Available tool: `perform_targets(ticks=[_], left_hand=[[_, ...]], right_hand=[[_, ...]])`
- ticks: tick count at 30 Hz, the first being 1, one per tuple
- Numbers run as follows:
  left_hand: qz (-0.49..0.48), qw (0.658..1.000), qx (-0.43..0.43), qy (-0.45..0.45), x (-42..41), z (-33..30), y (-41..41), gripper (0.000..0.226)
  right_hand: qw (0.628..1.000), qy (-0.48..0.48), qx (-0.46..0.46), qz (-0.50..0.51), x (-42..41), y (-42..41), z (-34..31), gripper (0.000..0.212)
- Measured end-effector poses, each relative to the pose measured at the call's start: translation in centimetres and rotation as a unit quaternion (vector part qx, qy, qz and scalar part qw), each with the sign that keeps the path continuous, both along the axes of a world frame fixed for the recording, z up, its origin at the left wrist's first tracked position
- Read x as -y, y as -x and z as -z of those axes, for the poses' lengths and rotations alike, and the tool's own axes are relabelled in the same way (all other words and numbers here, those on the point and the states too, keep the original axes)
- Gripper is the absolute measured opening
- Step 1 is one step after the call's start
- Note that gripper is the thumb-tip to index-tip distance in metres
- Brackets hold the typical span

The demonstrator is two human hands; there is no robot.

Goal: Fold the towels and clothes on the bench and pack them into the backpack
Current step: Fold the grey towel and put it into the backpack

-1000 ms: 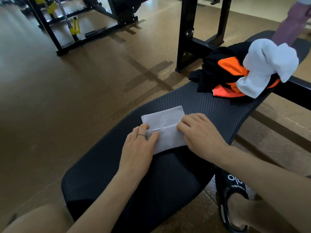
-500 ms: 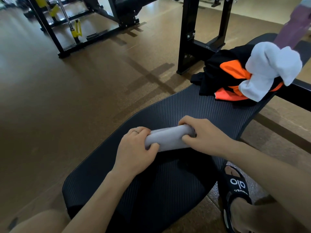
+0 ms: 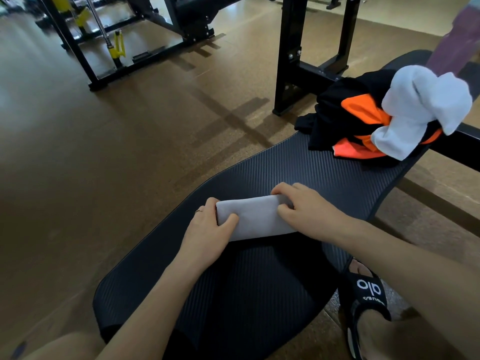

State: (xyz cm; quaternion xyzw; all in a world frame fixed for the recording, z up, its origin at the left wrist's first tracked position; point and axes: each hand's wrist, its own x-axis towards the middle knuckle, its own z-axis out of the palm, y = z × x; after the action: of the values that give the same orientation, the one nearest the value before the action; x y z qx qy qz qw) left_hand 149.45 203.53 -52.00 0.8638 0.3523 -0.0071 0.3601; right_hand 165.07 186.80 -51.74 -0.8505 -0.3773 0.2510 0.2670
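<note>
Head view: you were mid-fold on the small grey towel (image 3: 255, 218), which lay on the counter (image 3: 233, 294) right in front of you, already down to a narrow band. Left hand (image 3: 207, 229) had a grip on its left end, thumb on top and fingers curled round the far edge. Right hand (image 3: 304, 209) pinched the right end the same way. My read: fold step, first item, nowhere near packing. The next move called for pressing the fold flat and setting the piece aside without letting it spring open.

Further along the counter sat the unfolded pile: black and orange garment (image 3: 348, 118) with a white towel (image 3: 415, 110) bunched on top, well apart from your hands. No backpack was in view, so you needed to locate it. A black rack frame (image 3: 288, 61) stood just beside the pile, on the floor; nothing blocked your hands.
</note>
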Motion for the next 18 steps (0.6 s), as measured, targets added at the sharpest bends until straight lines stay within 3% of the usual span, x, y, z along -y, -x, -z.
perform_targets(ticks=[4, 8, 11, 14, 18], left_hand=[[0.028, 0.999, -0.045, -0.009, 0.4, -0.5, 0.3, 0.026], [0.020, 0.993, -0.063, 0.095, 0.5, -1.4, 0.9, 0.036], [-0.046, 0.977, -0.024, 0.209, 0.9, -1.7, 1.4, 0.046], [-0.116, 0.931, 0.037, 0.345, 2.7, -1.7, 1.8, 0.051], [-0.161, 0.921, 0.146, 0.325, 4.9, -1.5, 2.6, 0.050]], right_hand=[[0.999, 0.022, -0.030, -0.005, 0.3, 0.0, -0.1, 0.018], [0.997, 0.026, -0.068, 0.005, 1.4, 0.8, -0.3, 0.015], [0.997, 0.017, -0.076, 0.019, 2.4, 1.8, -0.2, 0.014], [0.995, 0.007, -0.089, 0.041, 3.5, 2.8, -0.4, 0.016], [0.993, -0.015, -0.099, 0.068, 4.9, 4.7, -1.1, 0.016]])
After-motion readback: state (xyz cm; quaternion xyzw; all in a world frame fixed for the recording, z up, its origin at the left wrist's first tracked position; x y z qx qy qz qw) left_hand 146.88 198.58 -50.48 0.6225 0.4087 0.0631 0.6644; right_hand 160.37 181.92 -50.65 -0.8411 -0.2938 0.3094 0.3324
